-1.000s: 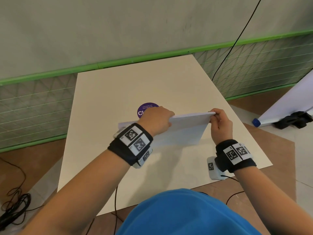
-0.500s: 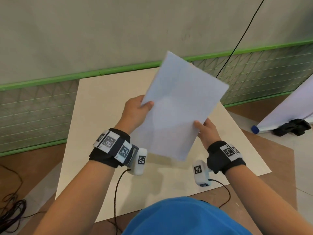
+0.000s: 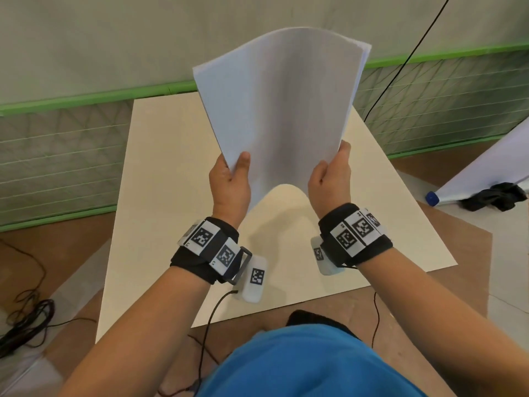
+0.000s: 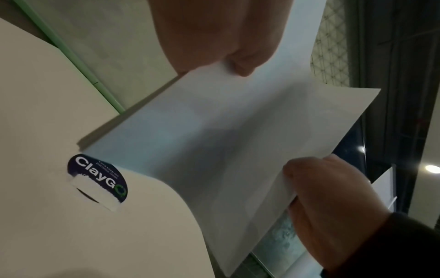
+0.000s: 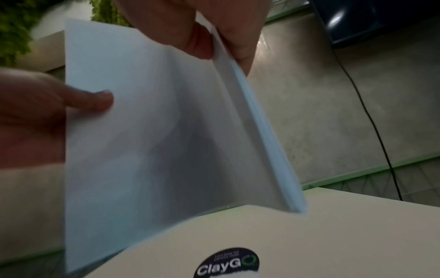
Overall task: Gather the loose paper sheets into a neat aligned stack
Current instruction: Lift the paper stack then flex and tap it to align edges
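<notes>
A stack of white paper sheets [image 3: 280, 110] is held upright in the air above the cream table [image 3: 160, 196], bowed along its length. My left hand [image 3: 233, 173] pinches its lower left corner, thumb on the near face. My right hand [image 3: 333, 167] pinches the lower right corner. In the left wrist view the sheets [image 4: 226, 141] run from my left hand [image 4: 228, 56] down to my right hand [image 4: 309, 188]. In the right wrist view the right hand [image 5: 214, 43] grips the stack's layered edge, and the left hand's thumb [image 5: 95, 101] lies on the paper [image 5: 154, 131].
A round purple sticker [image 4: 100, 178] is stuck on the table under the sheets. Behind the table stands a green-trimmed mesh wall [image 3: 57, 144]. Black cables [image 3: 23, 325] lie on the floor at left. A white roll with a blue cap [image 3: 432, 197] and black cloth [image 3: 495, 196] lie at right.
The stack went from lying edge-on just above the table to being lifted, turned and held upright. Both hands shifted to its bottom corners, and the sheets now bow.
</notes>
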